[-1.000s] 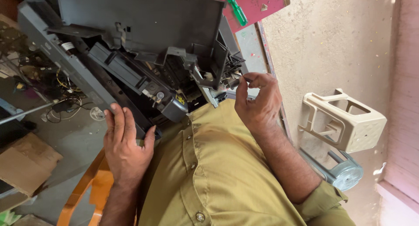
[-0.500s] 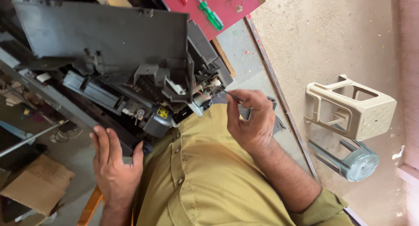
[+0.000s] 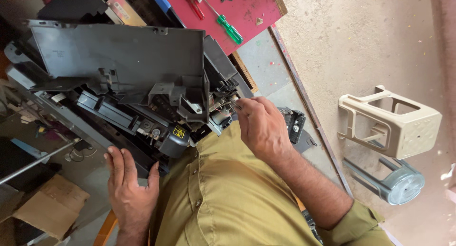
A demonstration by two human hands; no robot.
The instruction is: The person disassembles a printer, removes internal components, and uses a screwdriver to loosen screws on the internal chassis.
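A dark grey, opened printer body (image 3: 128,79) lies across my lap and the bench, its inner parts exposed. My left hand (image 3: 129,184) lies flat with spread fingers against the machine's lower edge, bracing it. My right hand (image 3: 260,127) has its fingers pinched together at the machine's right end, right at a cluster of small metal parts (image 3: 223,103). Whether something small sits between the fingertips cannot be made out. An olive shirt (image 3: 228,193) fills the lower middle.
A red board (image 3: 237,8) holds a green-handled screwdriver (image 3: 230,29) and other tools at the top. A beige plastic stool (image 3: 389,122) and a grey-blue one (image 3: 399,184) lie tipped on the concrete floor at right. Cardboard (image 3: 47,208) and cables are at the lower left.
My right hand has moved from the air near my chest to the printer's right end. The left hand has stayed on the lower edge. The view has shifted, showing more of the red board.
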